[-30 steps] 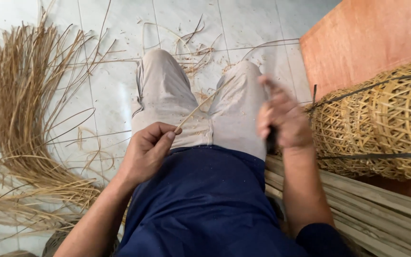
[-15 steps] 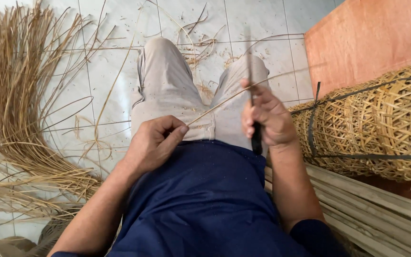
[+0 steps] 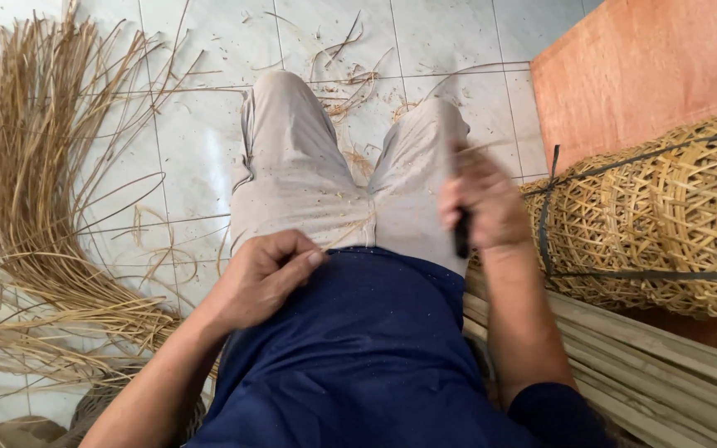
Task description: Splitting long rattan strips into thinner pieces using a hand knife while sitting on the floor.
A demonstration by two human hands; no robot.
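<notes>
The left hand [image 3: 263,274] pinches a thin strip [image 3: 343,239] over the lap, near the middle. The right hand [image 3: 485,203] is closed around a dark-handled knife [image 3: 461,234] (blade blurred) above the right thigh. Loose strips [image 3: 35,191] lie left; woven baskets [image 3: 665,216] sit right.

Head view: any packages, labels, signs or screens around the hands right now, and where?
None in view: only loose straw strips on the tiled floor, woven baskets beside an orange board, and the hands at the lap.
</notes>
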